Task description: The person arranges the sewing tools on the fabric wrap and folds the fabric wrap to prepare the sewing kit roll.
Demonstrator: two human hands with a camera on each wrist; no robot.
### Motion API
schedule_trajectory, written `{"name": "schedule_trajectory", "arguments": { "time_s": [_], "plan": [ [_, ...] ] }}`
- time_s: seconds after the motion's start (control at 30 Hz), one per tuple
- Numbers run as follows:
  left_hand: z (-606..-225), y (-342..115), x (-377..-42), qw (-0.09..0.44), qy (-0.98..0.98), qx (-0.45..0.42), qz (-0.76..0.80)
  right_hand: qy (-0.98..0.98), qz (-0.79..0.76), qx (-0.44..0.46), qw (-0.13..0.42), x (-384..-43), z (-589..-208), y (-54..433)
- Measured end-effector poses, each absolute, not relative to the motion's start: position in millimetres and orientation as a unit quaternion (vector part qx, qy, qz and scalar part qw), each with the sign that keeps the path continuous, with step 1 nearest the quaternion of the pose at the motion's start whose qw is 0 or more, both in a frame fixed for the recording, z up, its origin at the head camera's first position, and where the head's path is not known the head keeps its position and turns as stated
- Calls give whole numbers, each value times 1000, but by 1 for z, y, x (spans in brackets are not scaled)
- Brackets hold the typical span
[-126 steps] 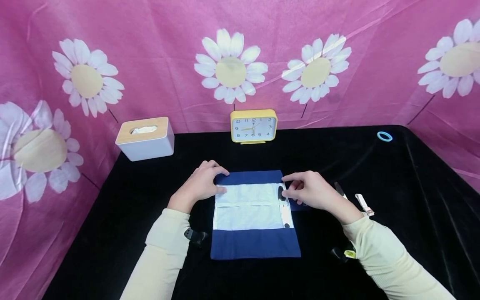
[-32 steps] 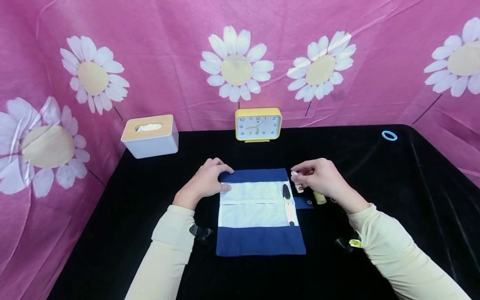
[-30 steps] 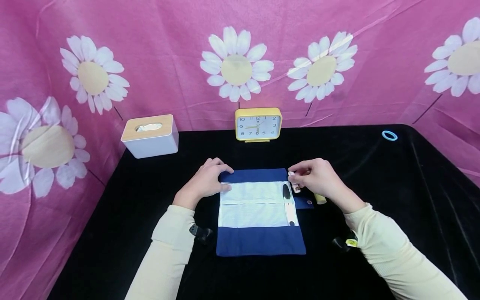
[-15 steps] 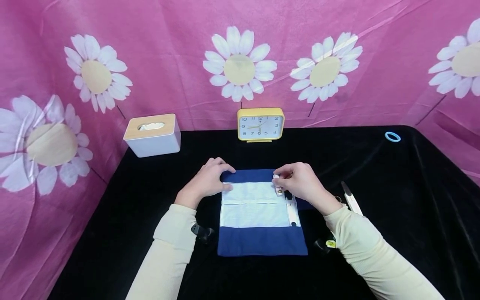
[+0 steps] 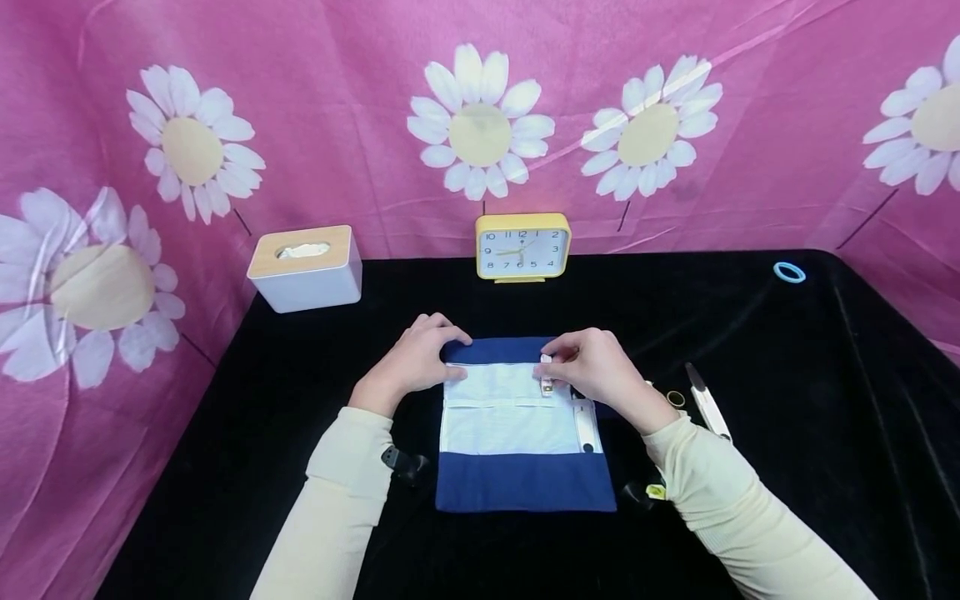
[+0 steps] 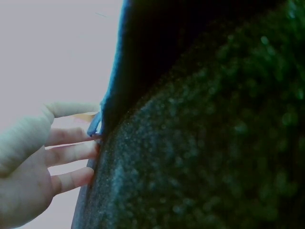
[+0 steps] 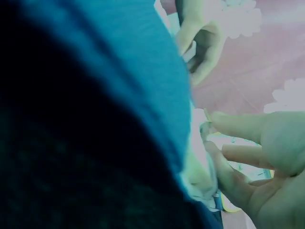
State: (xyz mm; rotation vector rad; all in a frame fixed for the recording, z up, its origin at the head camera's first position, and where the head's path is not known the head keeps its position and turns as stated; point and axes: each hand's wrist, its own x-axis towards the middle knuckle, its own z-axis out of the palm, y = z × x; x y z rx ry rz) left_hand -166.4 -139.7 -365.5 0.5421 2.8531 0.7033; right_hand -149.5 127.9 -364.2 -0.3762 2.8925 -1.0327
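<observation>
The right hand (image 5: 592, 367) pinches nail clippers (image 5: 547, 386) over a fabric pouch (image 5: 510, 427). The left hand (image 5: 412, 358), unclenched, touches its left edge.

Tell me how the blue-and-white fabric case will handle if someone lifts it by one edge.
The fabric case will probably droop, since it looks like thin cloth lying flat. The white tool along its right side looks rigid, so it may weigh that side down.
</observation>
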Motion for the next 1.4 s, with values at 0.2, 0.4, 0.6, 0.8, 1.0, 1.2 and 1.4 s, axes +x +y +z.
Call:
{"name": "schedule_trajectory", "arguments": {
  "time_s": [0.2,0.4,0.6,0.8,1.0,1.2,1.4],
  "plan": [
    [-364,-137,-166,79,953,181,230,927,-335,-146,82,-153,-358,137],
    [-360,-133,-162,89,957,177,214,926,-325,-169,96,-154,-357,139],
    [-355,-126,-157,96,961,172,196,925,-325,-176,94,-153,-361,139],
    [-351,-116,-151,102,964,176,170,924,-321,-189,83,-152,-365,139],
    [-346,-103,-144,103,958,213,162,919,-329,-205,70,-150,-369,139],
    [-342,-90,-135,137,945,242,172,916,-336,-211,63,-153,-372,141],
    [-349,-75,-124,110,944,255,179,913,-345,-206,66,-152,-371,143]
  ]
}}
